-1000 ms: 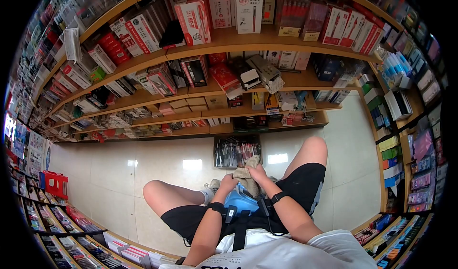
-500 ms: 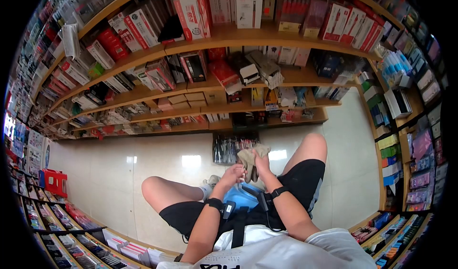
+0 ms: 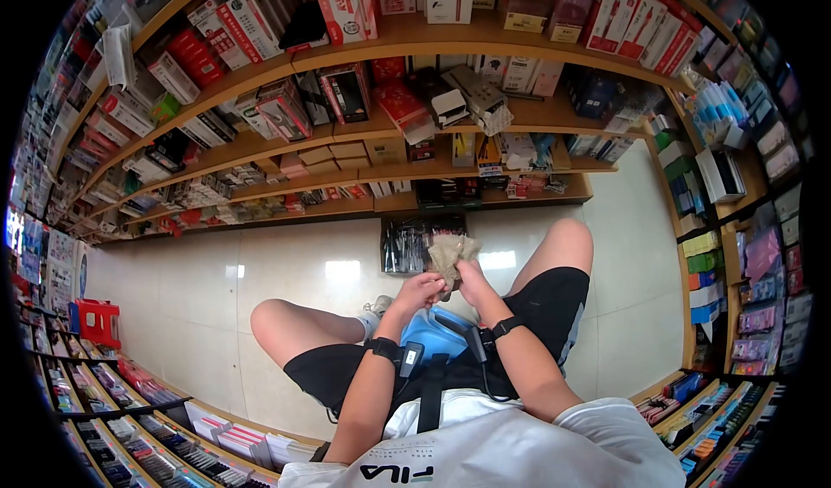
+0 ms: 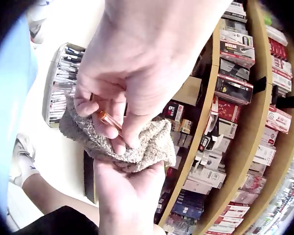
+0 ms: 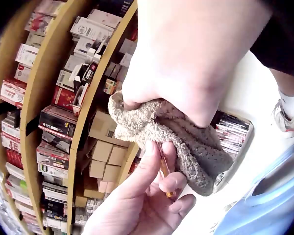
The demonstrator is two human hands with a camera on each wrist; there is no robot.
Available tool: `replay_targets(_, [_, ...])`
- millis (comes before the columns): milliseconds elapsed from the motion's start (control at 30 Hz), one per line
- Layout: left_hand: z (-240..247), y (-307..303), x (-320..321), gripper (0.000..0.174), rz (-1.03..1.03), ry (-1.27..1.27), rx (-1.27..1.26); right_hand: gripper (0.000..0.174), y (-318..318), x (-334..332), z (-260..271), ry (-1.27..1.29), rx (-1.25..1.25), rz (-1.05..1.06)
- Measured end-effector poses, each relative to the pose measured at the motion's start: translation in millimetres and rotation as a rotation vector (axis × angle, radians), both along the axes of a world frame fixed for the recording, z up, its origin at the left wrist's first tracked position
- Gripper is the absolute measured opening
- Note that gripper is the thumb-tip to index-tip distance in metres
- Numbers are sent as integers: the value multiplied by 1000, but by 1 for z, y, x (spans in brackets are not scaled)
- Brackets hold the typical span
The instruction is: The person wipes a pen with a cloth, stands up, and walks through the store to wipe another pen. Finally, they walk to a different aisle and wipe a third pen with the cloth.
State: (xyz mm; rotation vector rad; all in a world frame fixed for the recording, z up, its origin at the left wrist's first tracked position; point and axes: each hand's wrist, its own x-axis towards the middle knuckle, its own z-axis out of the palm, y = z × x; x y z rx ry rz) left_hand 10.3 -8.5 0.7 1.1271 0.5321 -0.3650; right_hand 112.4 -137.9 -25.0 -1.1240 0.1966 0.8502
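The left hand point(image 3: 421, 289) pinches a thin orange pen point(image 5: 163, 170), its tip buried in the beige cloth point(image 3: 452, 249) gripped by the right hand point(image 3: 473, 273) just beside it, so wiping looks underway, not finished, with more perhaps waiting in the pen box point(image 3: 407, 246) beyond.

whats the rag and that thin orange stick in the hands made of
The cloth gripped by the right hand looks like beige terry or knitted fabric, with a nubbly looped surface, soft folds and a matte finish. The thin stick pinched by the left hand seems to be translucent amber plastic, smooth and glossy. It may be a pen or a refill, but too little shows to be sure.
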Motion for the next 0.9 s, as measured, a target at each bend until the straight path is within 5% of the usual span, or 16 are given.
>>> replay_targets(200, [12,-4,-2,29,21,15,-106,33,0,1,0,-9,-99,-79])
replay_targets(400, [-3,-3,-6,16,31,150,69,33,3,-6,5,-103,-168,-97])
replay_targets(700, [-26,-1,-6,27,-19,51,308,31,5,-4,-12,-164,-264,-102])
replay_targets(900, [-12,-4,-7,15,30,99,130,30,4,-5,3,-103,-197,-91])
